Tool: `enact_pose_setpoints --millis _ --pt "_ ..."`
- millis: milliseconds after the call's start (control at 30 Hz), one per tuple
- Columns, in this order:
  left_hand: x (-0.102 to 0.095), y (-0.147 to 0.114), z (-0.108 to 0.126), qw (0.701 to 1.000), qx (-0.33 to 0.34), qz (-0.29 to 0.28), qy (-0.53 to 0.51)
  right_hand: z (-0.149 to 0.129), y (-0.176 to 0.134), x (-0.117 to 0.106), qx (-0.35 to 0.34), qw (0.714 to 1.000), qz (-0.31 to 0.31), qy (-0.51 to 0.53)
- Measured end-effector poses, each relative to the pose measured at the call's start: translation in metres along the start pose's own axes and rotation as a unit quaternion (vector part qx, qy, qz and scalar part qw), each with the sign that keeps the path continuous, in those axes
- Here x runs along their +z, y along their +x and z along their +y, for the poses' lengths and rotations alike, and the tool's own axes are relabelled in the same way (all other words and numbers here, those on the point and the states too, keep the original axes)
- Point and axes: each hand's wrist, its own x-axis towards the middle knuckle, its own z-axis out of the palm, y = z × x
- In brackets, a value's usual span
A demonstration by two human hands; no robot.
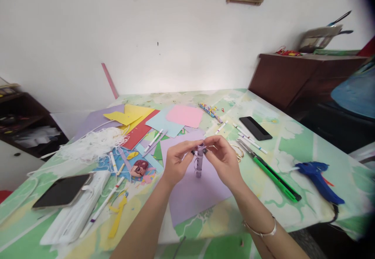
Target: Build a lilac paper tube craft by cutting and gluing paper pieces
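A thin purple paper tube [199, 166] stands close to upright above a purple sheet of paper [190, 204], with narrow curled strips around it. My left hand [179, 160] pinches its top end from the left, thumb and fingers closed. From the opposite side my right hand [225, 160] grips the same top end, with a bracelet on that wrist. Whether the tube's lower end touches the sheet I cannot tell. Gold-handled scissors [240, 153] lie partly hidden behind my right hand.
Right of my hands lie a green utility knife [275, 179], a blue glue gun [319, 181] and a black phone [255, 128]. Leftward are tangled white string [95, 145], another phone [63, 190], a white case [76, 212] and coloured paper [142, 130]. A decorated blue stick [209, 111] lies farther back.
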Motion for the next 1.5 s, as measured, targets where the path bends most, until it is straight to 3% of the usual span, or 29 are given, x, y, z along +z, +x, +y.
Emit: enact_pose_setpoints --millis 200,733,1000,1233,1367,1500 --pt "-0.001 -0.002 -0.005 1.0 -0.005 -0.015 -0.02 -0.001 -0.001 0.0 0.007 1.0 0.007 0.003" --pt "0.003 0.001 -0.001 0.999 0.011 0.022 0.025 -0.002 -0.001 0.006 -0.005 0.998 0.035 -0.045" --pt "0.004 0.002 -0.009 0.993 -0.08 0.085 0.008 0.008 0.006 0.009 0.0 0.994 0.092 -0.064" --pt "-0.002 0.008 -0.016 0.981 -0.152 0.118 -0.021 0.034 0.016 0.016 0.114 0.992 0.04 -0.048" --pt "-0.001 0.009 -0.02 0.977 -0.178 0.116 -0.001 0.043 0.014 0.021 0.119 0.99 -0.016 -0.07" --pt "0.005 0.007 -0.024 0.971 -0.204 0.124 -0.006 0.051 0.008 0.026 0.119 0.987 -0.026 -0.101"
